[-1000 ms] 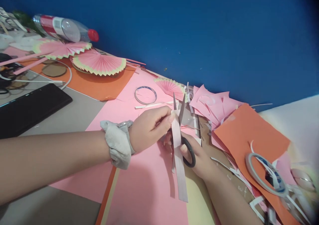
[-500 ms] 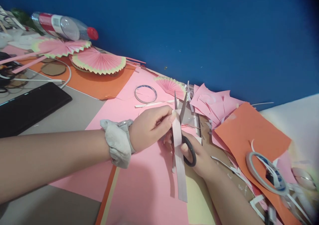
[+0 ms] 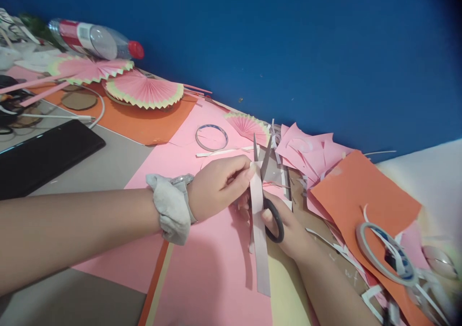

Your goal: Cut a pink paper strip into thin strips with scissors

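Note:
My left hand [image 3: 222, 184] pinches the top end of a long pale strip [image 3: 260, 249] between thumb and finger. The strip hangs down toward me over pink paper [image 3: 202, 278]. My right hand [image 3: 283, 222] holds black-handled scissors [image 3: 276, 220], with the thumb at one handle loop. The scissor blades point away from me and stand apart, just beyond the strip's top end. A narrower strip hangs behind the pale one. Part of my right hand's fingers is hidden behind the strip.
Folded pink fans [image 3: 146, 90] and a plastic bottle [image 3: 104, 42] lie at the back left. A black phone [image 3: 46, 157] is at the left. Orange paper [image 3: 364, 186], a tape roll [image 3: 386, 254] and paper scraps [image 3: 310, 153] lie at the right. A thin ring [image 3: 211, 137] sits beyond my hands.
Almost nothing differs. The pale strip and my left hand sit very slightly lower in view, and the strip's lower end has shifted a little to the left.

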Available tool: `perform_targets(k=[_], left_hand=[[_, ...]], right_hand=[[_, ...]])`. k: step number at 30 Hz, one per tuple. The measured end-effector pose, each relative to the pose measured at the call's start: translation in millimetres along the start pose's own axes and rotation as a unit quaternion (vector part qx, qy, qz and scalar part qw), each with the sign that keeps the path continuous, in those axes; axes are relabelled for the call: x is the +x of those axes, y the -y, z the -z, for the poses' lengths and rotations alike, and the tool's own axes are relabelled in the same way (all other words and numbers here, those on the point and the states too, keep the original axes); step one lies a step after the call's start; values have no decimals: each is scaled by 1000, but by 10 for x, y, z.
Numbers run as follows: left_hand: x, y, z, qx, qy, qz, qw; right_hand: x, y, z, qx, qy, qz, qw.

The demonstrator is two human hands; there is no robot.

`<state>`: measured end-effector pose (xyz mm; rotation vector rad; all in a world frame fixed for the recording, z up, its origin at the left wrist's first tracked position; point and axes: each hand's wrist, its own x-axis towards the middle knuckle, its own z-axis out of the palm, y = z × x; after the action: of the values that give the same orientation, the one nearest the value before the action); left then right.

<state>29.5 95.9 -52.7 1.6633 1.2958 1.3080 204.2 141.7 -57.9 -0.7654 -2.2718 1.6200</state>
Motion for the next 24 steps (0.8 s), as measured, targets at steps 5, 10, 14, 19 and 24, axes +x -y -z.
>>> perform_targets(k=[5,10,14,19,24], left_hand=[[0,-1,8,7,1,-6,1000],[10,-10,8,4,7,-2,1000],[11,-15,4,7,2,-3,1000],[-2,-4,10,-26,25,4,999],[-14,14,11,-32,20,5,999]], right_hand=[[4,6,1,1,7,-5,1000],[7,28,10,-18,7,-1,1000],[8,39,11,-22,10,-7,1000],[5,25,2,-37,-5,13,999],[11,19,3,-40,4,15,999]])
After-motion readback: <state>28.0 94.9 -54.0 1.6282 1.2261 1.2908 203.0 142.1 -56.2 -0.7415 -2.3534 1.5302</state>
